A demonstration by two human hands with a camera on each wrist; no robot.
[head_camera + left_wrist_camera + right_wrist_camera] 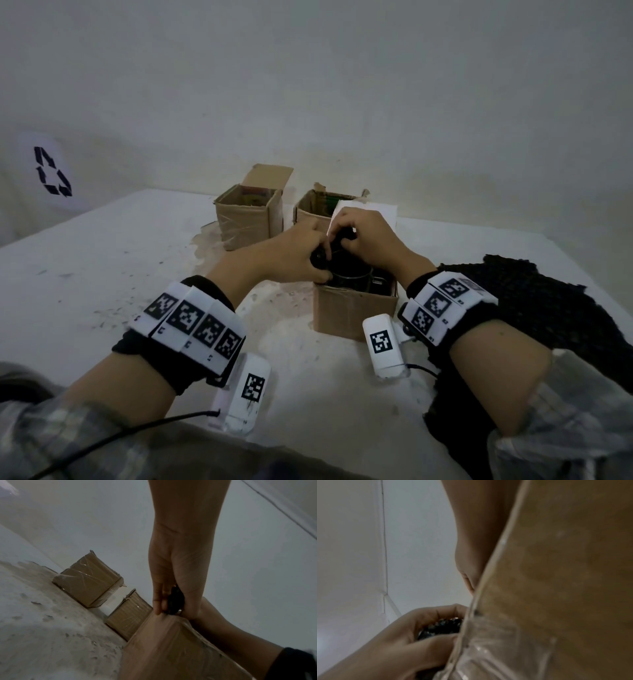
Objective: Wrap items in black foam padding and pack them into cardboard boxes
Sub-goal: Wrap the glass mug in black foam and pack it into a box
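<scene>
A small open cardboard box (352, 310) stands mid-table, lined with black foam padding (342, 263) around an item whose round clear rim (352, 275) shows. My left hand (323, 262) grips a fold of the foam at the box's left rim; in the left wrist view that hand (163, 601) holds the black foam (175, 600) just above the box (171, 649). My right hand (342, 240) pinches the foam over the far rim. The right wrist view is filled by the box wall (556, 588), with the left hand (419, 635) holding foam (443, 627) beside it.
Two more open cardboard boxes (246, 219) (313, 209) stand at the back by the wall, with things inside. A white sheet (371, 209) rises behind my right hand. A large loose piece of black foam (534, 308) lies on the table (102, 274) at the right.
</scene>
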